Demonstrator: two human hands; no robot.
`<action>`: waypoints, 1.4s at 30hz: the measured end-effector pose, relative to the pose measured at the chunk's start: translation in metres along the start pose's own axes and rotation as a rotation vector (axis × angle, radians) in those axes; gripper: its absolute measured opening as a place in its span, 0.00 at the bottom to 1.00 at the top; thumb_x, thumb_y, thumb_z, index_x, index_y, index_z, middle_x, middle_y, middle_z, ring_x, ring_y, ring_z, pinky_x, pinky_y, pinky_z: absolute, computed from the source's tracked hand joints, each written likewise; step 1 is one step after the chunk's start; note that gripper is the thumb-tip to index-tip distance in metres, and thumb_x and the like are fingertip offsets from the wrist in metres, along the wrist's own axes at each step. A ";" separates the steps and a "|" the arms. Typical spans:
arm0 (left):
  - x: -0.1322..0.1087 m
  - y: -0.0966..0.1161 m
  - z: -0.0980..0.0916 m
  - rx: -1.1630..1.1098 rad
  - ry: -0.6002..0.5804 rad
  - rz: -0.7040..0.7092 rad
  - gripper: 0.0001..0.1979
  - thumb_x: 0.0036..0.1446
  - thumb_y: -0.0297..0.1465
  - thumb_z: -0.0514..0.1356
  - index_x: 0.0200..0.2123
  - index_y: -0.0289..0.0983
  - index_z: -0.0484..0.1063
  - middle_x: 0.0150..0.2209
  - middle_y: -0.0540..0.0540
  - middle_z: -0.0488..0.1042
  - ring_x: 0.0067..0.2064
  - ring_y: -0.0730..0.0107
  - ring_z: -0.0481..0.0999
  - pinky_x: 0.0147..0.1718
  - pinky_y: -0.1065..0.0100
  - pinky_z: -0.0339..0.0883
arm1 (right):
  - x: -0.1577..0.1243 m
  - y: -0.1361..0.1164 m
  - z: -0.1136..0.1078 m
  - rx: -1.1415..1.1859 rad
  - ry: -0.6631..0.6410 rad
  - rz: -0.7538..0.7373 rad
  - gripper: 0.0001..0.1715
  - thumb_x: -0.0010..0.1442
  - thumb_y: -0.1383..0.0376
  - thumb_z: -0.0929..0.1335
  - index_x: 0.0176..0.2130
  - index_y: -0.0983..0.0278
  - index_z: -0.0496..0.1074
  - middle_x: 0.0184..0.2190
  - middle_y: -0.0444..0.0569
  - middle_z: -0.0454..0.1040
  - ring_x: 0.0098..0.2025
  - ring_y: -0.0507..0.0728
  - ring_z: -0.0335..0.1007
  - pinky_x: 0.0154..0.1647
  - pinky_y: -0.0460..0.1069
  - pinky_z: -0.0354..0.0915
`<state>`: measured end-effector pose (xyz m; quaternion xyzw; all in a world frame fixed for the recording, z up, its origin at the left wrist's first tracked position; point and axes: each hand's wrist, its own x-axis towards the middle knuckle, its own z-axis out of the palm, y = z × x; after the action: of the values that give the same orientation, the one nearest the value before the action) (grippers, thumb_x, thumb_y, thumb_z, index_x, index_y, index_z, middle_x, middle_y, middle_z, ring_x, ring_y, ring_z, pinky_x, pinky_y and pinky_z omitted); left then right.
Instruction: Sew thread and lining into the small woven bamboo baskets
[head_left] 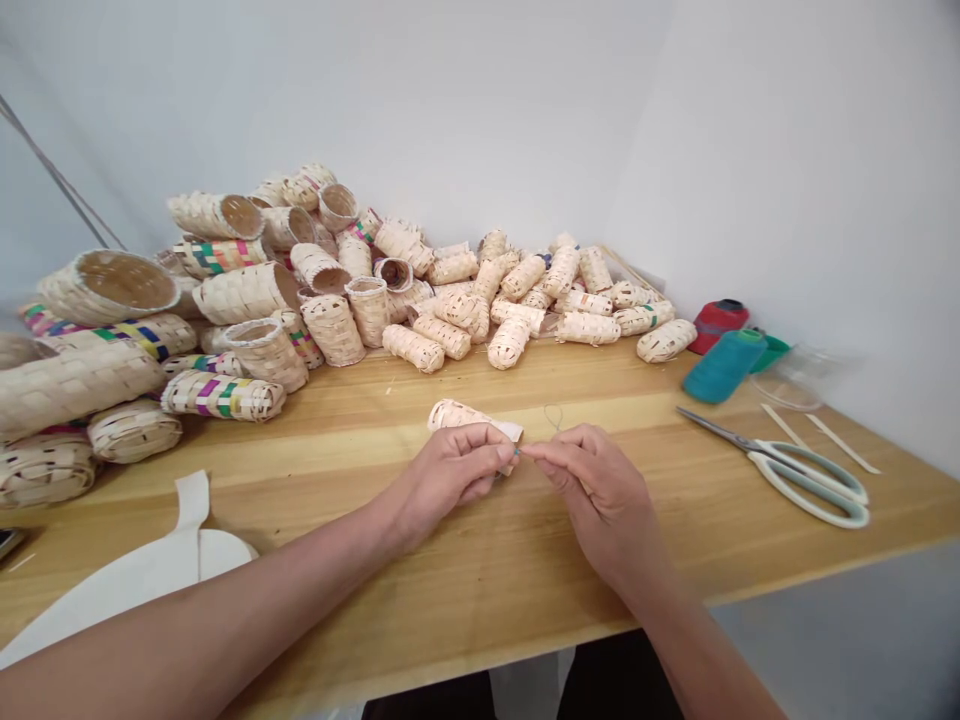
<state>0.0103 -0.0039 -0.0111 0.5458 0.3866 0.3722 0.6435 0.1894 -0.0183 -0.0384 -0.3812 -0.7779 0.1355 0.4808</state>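
My left hand [469, 465] is closed in a pinch near the middle of the table. Opposite it, my right hand [600, 490] pinches too, the fingertips of both almost touching. A tiny teal bit [517, 452] shows between the fingertips, too small to name. Just behind my left hand lies a small pale woven basket [456, 413] on its side, its near part covered by the fingers; whether the hand touches it I cannot tell. A thin loop [553, 415], like thread or fine wire, rises behind my right fingers.
Many woven baskets [371, 310] are piled along the wall. To the right lie scissors [795, 475], a teal thread spool [724, 365], a red spool [720, 325] and pale strips [844, 443]. A white rounded piece [150, 575] lies at left on the wooden table [337, 610].
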 end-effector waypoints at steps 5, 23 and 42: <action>0.000 0.000 -0.001 -0.003 -0.013 -0.004 0.11 0.54 0.37 0.59 0.28 0.33 0.68 0.14 0.58 0.53 0.17 0.82 0.45 0.18 0.72 0.35 | 0.002 -0.002 0.000 0.018 0.004 0.000 0.13 0.65 0.69 0.62 0.44 0.58 0.74 0.31 0.46 0.68 0.35 0.55 0.64 0.35 0.51 0.62; 0.000 0.000 -0.001 -0.004 -0.004 -0.009 0.11 0.54 0.36 0.59 0.28 0.33 0.68 0.14 0.58 0.53 0.17 0.82 0.45 0.18 0.71 0.35 | 0.002 -0.002 0.000 0.018 -0.015 0.016 0.15 0.65 0.69 0.61 0.44 0.56 0.73 0.31 0.46 0.68 0.35 0.55 0.64 0.35 0.51 0.63; -0.001 0.000 0.001 0.008 -0.043 -0.028 0.15 0.52 0.42 0.60 0.30 0.34 0.67 0.15 0.59 0.53 0.17 0.82 0.46 0.18 0.72 0.36 | 0.003 -0.005 0.000 -0.021 -0.052 0.076 0.09 0.65 0.67 0.61 0.36 0.61 0.69 0.31 0.46 0.68 0.36 0.55 0.65 0.36 0.49 0.60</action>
<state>0.0109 -0.0048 -0.0109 0.5507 0.3818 0.3500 0.6546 0.1869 -0.0193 -0.0338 -0.4121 -0.7765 0.1554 0.4506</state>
